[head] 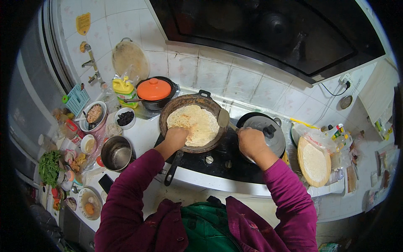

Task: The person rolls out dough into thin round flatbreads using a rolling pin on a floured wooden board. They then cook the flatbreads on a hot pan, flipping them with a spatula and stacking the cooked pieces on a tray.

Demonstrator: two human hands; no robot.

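Observation:
A round flatbread with browned spots lies in a worn frying pan on the black gas hob. My left hand is over the flatbread's near left edge, its fingers bent down onto it; the fingertips are hidden, so a grip cannot be made out. In my right hand is the handle of a spatula, whose flat blade rests at the pan's right rim. Behind that hand stands a pot with a grey lid and a black knob.
An orange-lidded pot and a yellow oil jug stand at the back left. Left of the hob are a steel saucepan, a bowl of black pieces and a phone. Rightward, a wooden board bears pale dough. A range hood hangs above.

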